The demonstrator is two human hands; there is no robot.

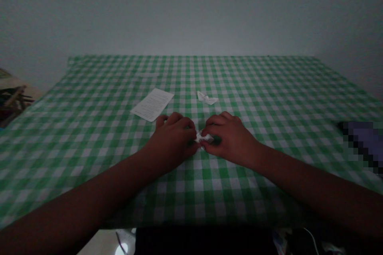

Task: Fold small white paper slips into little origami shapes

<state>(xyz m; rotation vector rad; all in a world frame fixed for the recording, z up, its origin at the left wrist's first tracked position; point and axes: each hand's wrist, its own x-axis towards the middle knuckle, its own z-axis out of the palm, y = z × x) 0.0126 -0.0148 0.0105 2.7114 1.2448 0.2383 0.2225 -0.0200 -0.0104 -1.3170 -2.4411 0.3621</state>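
Note:
Between my two hands is a small piece of folded white paper [206,138], low over the tablecloth. My left hand [173,137] pinches its left end, and my right hand [229,133] grips the right part between thumb and fingers. The fingertips nearly meet, so much of the paper's shape is hidden. Just beyond my hands lies a small folded paper boat [207,98]. A printed white sheet [154,104] rests flat beyond my left hand, its near corner close to those fingers.
A green and white checked tablecloth [257,83] covers the table. At the right edge sits a dark, pixelated object [363,139], perhaps a phone. A plain wall [191,12] stands behind the table. Wooden items [14,101] show at far left.

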